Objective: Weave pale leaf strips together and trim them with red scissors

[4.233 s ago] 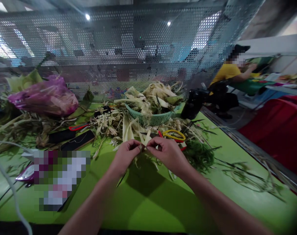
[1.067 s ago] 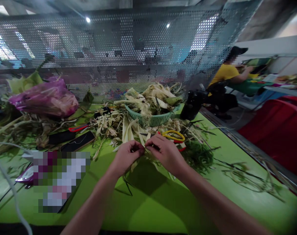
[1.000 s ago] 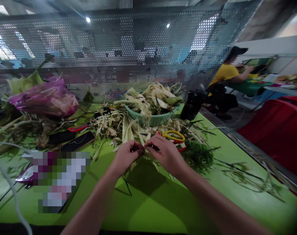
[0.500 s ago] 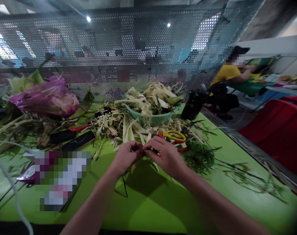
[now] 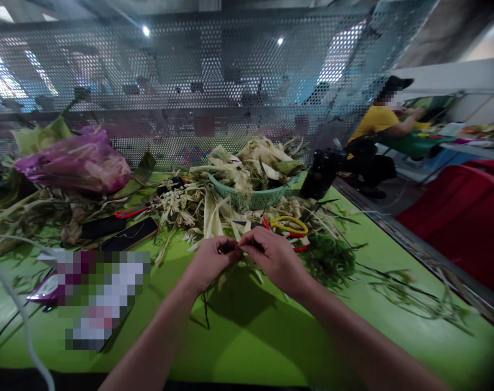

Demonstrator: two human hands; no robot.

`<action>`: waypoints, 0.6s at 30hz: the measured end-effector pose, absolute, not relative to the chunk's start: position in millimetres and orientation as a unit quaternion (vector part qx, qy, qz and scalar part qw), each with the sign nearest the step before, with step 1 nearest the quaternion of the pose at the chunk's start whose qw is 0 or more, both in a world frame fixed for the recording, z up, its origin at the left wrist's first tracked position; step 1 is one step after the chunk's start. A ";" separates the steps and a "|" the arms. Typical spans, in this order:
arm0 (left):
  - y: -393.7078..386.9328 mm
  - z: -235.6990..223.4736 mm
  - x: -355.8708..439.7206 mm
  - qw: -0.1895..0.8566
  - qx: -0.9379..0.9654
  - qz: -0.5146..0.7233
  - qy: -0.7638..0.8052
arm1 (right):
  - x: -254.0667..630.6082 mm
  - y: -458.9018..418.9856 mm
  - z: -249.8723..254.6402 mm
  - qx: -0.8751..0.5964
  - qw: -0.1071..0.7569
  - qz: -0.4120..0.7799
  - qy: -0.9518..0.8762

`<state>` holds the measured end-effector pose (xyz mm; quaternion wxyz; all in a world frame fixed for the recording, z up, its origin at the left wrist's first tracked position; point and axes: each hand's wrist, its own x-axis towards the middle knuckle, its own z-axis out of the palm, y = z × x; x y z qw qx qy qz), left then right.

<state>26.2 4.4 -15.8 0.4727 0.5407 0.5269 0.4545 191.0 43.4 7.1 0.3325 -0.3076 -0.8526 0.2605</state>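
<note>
My left hand (image 5: 214, 259) and my right hand (image 5: 273, 258) meet fingertip to fingertip above the green table, both closed in a pinch. Between them is a thin piece of pale corn husk (image 5: 258, 275), mostly hidden by the fingers; ends seem to stick out below. Just beyond the fingers lie wide pale husk strips (image 5: 213, 217). Scissors with yellow and red handles (image 5: 289, 225) rest right behind my right hand, beside a bundle of dark green strands (image 5: 331, 258).
A green basket (image 5: 261, 200) heaped with dry husks stands at the back. Left are a purple plastic bag (image 5: 75, 163), a red-handled cutter (image 5: 131, 212), a dark phone (image 5: 129, 235) and white cables (image 5: 20, 304). A black container (image 5: 318, 176) stands right; beyond sits a person in yellow (image 5: 377, 120).
My fingertips shift very slightly against each other, still pinched together. The whole view drifts a little to the left; the things on the table stay where they were.
</note>
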 end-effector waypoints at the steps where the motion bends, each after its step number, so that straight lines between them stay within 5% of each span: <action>1: 4.3 -16.1 26.3 0.474 0.540 0.455 0.526 | 190.5 42.7 7.0 -0.305 0.332 0.261 -0.853; 9: 7.2 -19.7 21.7 0.523 0.481 0.505 0.490 | 191.9 45.0 4.4 -0.333 0.372 0.356 -0.790; 18: 7.5 -18.7 22.0 0.513 0.467 0.540 0.477 | 191.2 48.7 -0.8 -0.356 0.322 0.298 -0.825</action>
